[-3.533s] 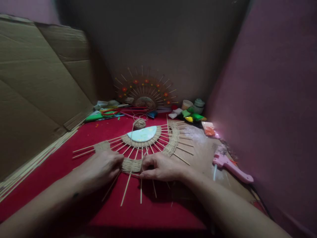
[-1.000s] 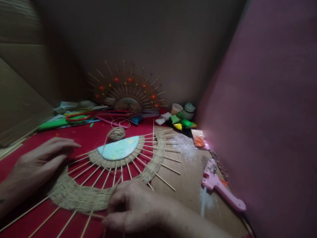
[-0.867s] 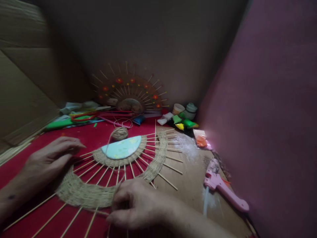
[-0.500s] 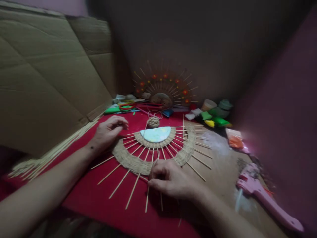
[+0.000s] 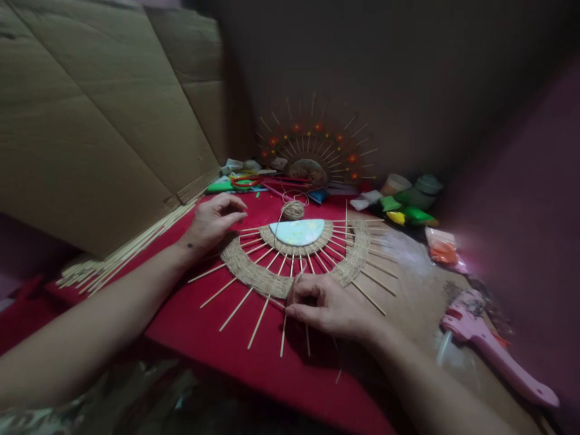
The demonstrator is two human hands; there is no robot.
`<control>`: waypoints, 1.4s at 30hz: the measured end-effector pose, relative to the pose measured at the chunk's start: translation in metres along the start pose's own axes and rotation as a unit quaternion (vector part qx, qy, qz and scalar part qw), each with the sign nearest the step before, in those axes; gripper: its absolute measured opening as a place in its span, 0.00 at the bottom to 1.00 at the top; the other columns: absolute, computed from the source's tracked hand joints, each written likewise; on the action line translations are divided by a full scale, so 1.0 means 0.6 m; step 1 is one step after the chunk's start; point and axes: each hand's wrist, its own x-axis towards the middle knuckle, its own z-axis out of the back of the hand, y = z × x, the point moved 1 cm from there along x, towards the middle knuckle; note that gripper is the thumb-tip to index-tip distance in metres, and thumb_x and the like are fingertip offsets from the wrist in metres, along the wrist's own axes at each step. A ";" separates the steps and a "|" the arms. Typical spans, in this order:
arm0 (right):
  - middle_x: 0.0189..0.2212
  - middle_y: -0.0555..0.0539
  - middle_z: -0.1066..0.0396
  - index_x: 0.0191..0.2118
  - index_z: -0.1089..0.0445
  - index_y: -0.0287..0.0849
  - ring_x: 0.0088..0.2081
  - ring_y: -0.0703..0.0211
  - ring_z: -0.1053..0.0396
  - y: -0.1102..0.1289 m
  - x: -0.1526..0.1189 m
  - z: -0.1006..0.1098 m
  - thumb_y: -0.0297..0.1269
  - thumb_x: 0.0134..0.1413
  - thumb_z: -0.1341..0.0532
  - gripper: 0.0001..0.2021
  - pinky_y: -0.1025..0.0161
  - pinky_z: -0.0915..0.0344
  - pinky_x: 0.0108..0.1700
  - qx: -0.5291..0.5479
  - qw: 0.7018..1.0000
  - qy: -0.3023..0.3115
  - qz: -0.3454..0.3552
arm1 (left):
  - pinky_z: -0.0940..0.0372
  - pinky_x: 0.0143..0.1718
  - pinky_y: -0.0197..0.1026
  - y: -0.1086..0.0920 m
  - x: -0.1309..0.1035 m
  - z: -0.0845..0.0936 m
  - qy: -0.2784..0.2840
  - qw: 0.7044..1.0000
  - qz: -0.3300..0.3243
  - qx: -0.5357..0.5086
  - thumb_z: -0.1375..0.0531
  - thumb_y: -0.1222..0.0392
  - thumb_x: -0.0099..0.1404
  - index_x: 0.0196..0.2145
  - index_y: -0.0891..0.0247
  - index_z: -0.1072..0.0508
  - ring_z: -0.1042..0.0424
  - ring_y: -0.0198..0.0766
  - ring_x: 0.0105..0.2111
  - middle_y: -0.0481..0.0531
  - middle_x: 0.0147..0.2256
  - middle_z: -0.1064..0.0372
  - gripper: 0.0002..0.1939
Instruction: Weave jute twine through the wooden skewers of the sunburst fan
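A half-round woven fan-shaped piece [image 5: 254, 279], with thin sticks radiating out and a pale blue half-disc [image 5: 296, 232] at its centre, lies on the red cloth. My right hand [image 5: 328, 305] is closed at the lower edge of the woven band, thumb against bent fingers. A thin strand of twine runs from the band into its fingertips. At the band's left end, my left hand [image 5: 217, 220] hovers or rests with bent fingers, thumb and forefinger slightly apart and nothing visible between them. A ball of twine [image 5: 292, 209] sits behind the half-disc, a strand trailing over it.
A finished flowered fan piece [image 5: 312, 151] stands at the back. A pink glue gun [image 5: 493, 344] lies at right, near an orange packet [image 5: 443, 251]. Loose sticks [image 5: 113, 260] lie beside the cardboard [image 5: 113, 115] at left. Red-handled scissors [image 5: 244, 181] and coloured packets [image 5: 414, 214] lie behind.
The view has shifted, so everything sits slightly farther right and higher. Both hands keep nearly the same pose and place against the woven piece.
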 end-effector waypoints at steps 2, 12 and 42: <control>0.25 0.51 0.35 0.24 0.33 0.39 0.29 0.66 0.37 -0.002 -0.001 0.002 0.30 0.52 0.38 0.08 0.66 0.41 0.34 -0.001 1.000 0.002 0.005 | 0.33 0.36 0.39 -0.002 0.000 -0.001 -0.005 1.000 0.013 -0.018 0.40 0.63 0.54 0.30 0.64 0.27 0.30 0.33 0.30 0.49 0.31 0.30 0.05; 0.26 0.50 0.31 0.24 0.34 0.38 0.30 0.65 0.34 -0.003 -0.004 0.002 0.33 0.52 0.38 0.09 0.65 0.38 0.34 0.076 0.997 0.013 -0.021 | 0.36 0.29 0.36 -0.062 -0.048 0.021 0.062 0.998 0.025 0.002 0.37 0.59 0.55 0.34 0.64 0.24 0.31 0.32 0.27 0.48 0.28 0.28 0.08; 0.28 0.49 0.29 0.26 0.29 0.39 0.35 0.61 0.31 0.011 -0.012 0.017 0.44 0.45 0.32 0.13 0.60 0.34 0.41 0.202 0.976 0.068 -0.051 | 0.37 0.38 0.42 -0.088 -0.206 -0.019 0.195 0.942 -0.181 0.202 0.48 0.63 0.69 0.38 0.63 0.27 0.37 0.39 0.37 0.55 0.36 0.34 0.10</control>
